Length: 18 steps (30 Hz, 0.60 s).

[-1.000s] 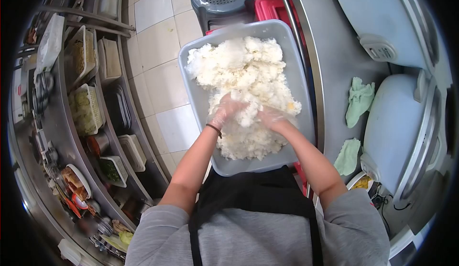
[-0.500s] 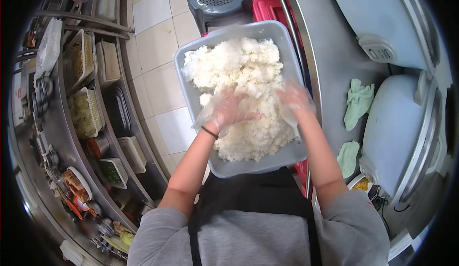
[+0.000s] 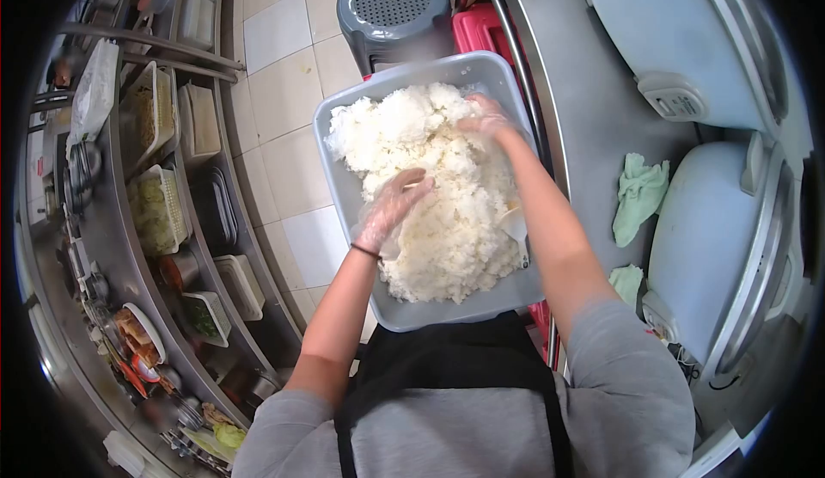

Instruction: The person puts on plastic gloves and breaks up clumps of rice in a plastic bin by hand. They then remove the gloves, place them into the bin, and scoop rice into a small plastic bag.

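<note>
A grey plastic tub in front of me holds a large heap of cooked white rice. My left hand, in a clear plastic glove, rests against the left side of the heap with its fingers stretched out. Farther back, my right hand, gloved as well, touches the rice at the tub's far right, its fingers apart and partly sunk in the grains. A white flat piece, perhaps a utensil, sticks out of the rice near the right wall; most of it is buried.
Right of the tub runs a steel counter with two large pale-blue cookers and a green cloth. A grey stool stands beyond the tub. Steel shelves with food baskets line the left.
My right hand has moved away from me and to the left, onto the far right of the rice. My left hand has shifted slightly left, and the rice heap has changed shape.
</note>
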Each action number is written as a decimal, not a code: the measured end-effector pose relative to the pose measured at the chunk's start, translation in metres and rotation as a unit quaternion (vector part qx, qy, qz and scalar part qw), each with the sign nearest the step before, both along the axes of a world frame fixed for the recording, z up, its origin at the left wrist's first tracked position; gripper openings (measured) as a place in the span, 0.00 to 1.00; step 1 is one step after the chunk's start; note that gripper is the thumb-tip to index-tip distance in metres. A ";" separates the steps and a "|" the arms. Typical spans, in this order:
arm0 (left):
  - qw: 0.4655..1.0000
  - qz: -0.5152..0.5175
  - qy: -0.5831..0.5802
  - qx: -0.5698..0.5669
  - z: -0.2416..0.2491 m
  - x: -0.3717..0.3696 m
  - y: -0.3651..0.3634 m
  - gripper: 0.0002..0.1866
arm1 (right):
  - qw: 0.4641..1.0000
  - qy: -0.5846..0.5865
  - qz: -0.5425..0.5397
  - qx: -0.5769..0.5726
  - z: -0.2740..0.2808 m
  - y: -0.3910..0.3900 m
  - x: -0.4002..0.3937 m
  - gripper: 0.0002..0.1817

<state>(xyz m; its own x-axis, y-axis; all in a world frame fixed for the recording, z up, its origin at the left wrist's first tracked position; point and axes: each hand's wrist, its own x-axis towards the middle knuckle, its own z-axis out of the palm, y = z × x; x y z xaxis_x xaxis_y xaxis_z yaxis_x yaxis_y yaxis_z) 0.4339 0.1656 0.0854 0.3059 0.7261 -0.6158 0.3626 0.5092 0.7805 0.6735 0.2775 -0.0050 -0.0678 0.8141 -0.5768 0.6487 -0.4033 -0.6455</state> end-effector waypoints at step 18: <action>0.928 0.172 -0.313 -0.109 -0.015 0.028 -0.012 0.24 | 0.875 0.405 -0.257 0.075 0.074 -0.142 -0.080 0.29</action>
<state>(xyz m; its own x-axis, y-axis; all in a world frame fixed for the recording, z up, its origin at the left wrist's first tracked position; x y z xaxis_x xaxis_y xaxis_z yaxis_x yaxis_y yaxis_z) 0.4621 0.1537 0.0705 0.4258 0.7262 -0.5398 -0.3402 0.6813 0.6481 0.5937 0.1360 0.0686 -0.0083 0.9193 -0.3935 -0.2868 -0.3792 -0.8798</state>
